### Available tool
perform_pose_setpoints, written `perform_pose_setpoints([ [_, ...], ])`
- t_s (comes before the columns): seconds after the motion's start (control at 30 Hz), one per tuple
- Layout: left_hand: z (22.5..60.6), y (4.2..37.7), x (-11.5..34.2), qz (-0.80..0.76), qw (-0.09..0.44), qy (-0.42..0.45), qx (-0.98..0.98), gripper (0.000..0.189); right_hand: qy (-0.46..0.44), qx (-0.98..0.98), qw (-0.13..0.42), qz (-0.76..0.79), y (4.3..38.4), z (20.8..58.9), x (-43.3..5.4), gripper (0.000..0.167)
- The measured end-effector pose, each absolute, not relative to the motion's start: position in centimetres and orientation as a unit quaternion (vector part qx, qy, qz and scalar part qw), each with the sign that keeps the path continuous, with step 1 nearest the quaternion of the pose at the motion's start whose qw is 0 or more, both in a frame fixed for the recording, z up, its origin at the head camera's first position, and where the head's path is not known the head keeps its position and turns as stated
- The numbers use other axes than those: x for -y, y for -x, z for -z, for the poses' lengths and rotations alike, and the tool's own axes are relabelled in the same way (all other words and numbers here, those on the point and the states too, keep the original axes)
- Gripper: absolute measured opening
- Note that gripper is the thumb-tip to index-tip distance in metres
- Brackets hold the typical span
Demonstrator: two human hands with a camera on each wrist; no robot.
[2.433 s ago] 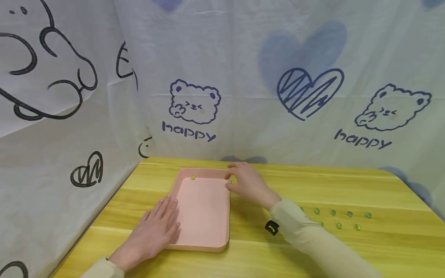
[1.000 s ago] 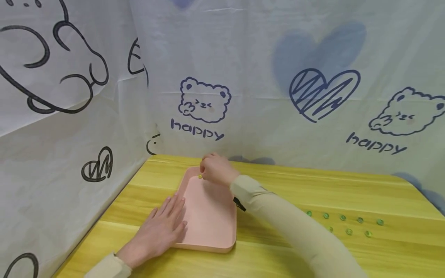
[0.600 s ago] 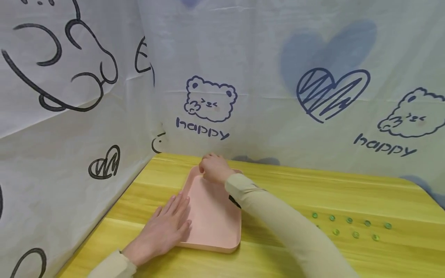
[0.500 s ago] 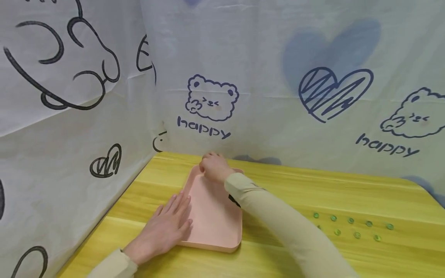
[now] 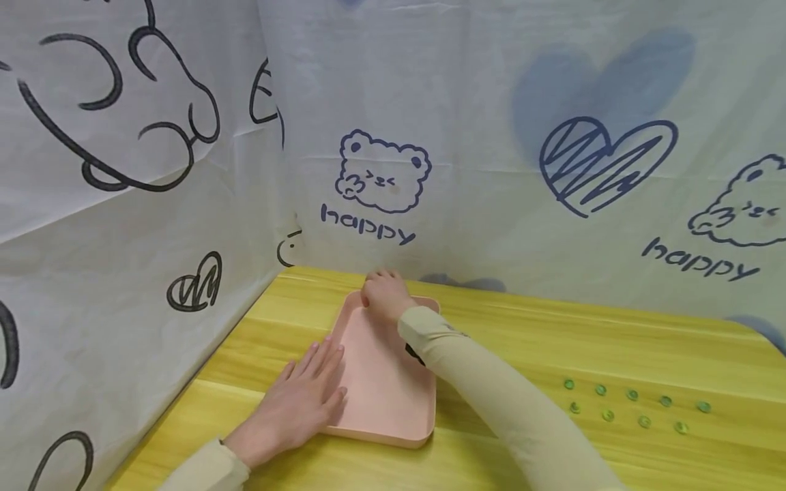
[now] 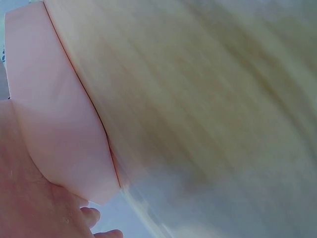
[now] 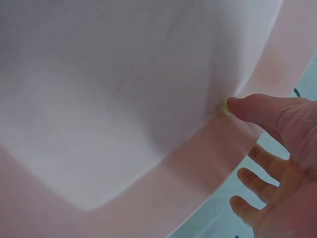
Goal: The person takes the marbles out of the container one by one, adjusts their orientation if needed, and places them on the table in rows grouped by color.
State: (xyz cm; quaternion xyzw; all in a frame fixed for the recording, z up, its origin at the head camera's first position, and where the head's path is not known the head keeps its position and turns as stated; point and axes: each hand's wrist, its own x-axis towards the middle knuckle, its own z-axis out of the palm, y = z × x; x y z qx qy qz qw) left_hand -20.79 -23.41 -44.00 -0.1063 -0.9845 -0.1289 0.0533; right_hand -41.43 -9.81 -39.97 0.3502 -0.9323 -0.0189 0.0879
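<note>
A pink rectangular tray lies on the wooden table. My left hand rests on its left rim, fingers straight; the left wrist view shows the same hand against the tray wall. My right hand reaches into the far left corner, bent over the rim. In the right wrist view, the thumb of this hand is on a small clear yellowish glass bead in the corner and seems to pinch it. Three fingers lie outside the wall; the index finger is mostly hidden. The head view hides the bead.
Several green glass beads stand in a row on the table at right, with a second row of yellower beads in front. A printed cloth hangs behind the table and along the left side.
My right hand has moved left from the tray's right rim into the far left corner, covering the bead there. My left hand stays on the rim. The head view has turned slightly left.
</note>
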Motion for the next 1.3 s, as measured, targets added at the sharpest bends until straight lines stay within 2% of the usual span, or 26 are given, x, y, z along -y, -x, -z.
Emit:
perform_pose_setpoints([
  [0.7,43.9,20.8,23.2,0.125,0.052,0.107,0.985,0.064,-0.344,0.934,0.095,0.012,41.1,39.9,9.7,0.017],
  [1.0,43.7,20.8,23.4,0.129,0.050,0.108,0.984,0.064,-0.339,0.938,0.074,-0.010,40.0,38.7,9.8,0.006],
  [1.3,43.5,20.9,23.2,0.132,0.044,0.102,0.985,0.064,-0.348,0.934,0.078,-0.036,38.8,37.9,7.8,0.006],
])
